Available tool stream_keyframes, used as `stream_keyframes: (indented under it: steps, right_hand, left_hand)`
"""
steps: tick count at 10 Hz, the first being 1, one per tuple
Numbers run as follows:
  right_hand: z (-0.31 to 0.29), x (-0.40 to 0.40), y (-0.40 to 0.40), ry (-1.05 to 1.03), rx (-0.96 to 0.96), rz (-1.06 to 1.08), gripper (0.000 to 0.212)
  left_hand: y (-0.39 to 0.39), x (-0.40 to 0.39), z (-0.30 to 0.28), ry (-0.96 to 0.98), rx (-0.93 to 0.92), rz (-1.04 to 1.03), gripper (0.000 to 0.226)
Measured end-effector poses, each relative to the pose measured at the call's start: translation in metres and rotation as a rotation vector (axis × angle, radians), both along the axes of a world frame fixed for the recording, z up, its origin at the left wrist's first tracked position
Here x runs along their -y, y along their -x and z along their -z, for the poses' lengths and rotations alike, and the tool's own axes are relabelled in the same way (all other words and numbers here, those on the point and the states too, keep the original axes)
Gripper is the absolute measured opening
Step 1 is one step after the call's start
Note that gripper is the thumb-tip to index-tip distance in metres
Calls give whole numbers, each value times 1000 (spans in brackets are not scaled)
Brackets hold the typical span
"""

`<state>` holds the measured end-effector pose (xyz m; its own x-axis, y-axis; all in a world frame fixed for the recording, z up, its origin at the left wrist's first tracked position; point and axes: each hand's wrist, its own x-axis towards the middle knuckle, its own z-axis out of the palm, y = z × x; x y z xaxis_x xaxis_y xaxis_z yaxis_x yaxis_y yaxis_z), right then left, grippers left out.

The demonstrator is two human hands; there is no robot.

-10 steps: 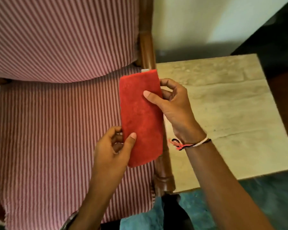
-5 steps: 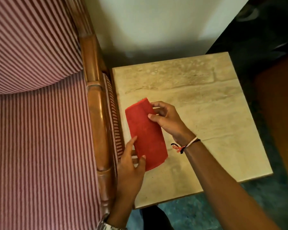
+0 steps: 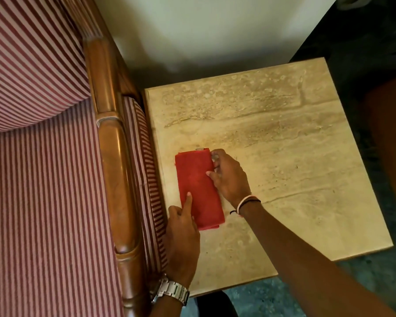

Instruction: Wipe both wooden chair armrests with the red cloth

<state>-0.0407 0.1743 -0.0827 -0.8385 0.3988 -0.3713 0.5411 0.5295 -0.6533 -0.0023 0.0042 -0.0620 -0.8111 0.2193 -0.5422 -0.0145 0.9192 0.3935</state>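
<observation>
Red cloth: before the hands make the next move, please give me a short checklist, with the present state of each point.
1. The red cloth is folded into a neat strip: ok.
2. It lies flat on the stone side table: ok.
3. The left hand has contact with it: ok, one finger presses the near part.
4. The right hand has contact with it: ok, fingertips at its right edge.
5. The wooden armrest is free of objects: ok.
6. The armrest is already wiped: cannot tell.
</observation>
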Motion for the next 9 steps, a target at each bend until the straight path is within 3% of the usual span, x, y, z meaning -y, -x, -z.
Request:
stream_keyframes:
  steps: [1, 6, 9]
  right_hand:
    - [-4, 5, -4, -159, -12, -52, 42]
    - [-6, 32, -38, -443, 184, -332, 34]
    - [-49, 35, -30, -509, 294, -341, 54]
  left_hand:
    - [3, -1, -3, 39, -14, 25, 60]
    - [12, -15, -5, 223, -69, 406, 85]
    - [53, -15, -52, 206, -51, 559, 69]
